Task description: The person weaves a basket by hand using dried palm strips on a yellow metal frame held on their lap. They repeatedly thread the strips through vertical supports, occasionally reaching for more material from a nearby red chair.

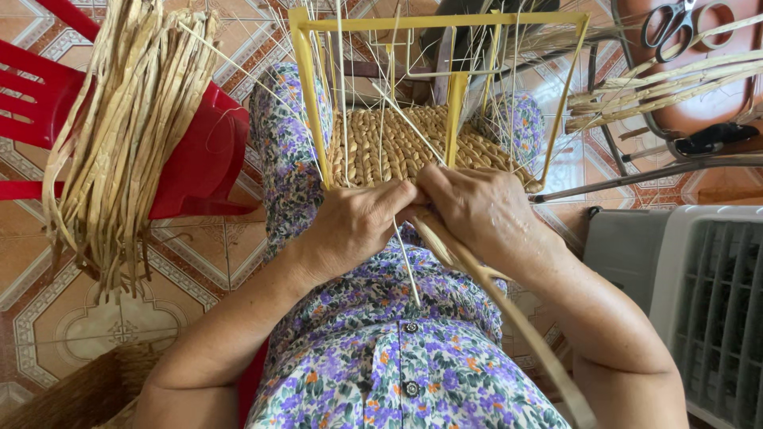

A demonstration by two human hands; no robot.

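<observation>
Floral dress [381,357] fills the bottom of my view; just above it both my hands meet at the near edge of the woven basket panel [397,143] on my lap, inside the yellow wire frame [457,95]; my left hand [354,226] is clenched around thin pale stakes, my right hand [477,210] is closed on a flat straw strand [509,310] running down past my forearm. Bundle of dried straw [127,127] hangs over the red plastic chair [207,159] to the left; scissors [671,24] lie top right, grey fan unit [699,294] at right.
</observation>
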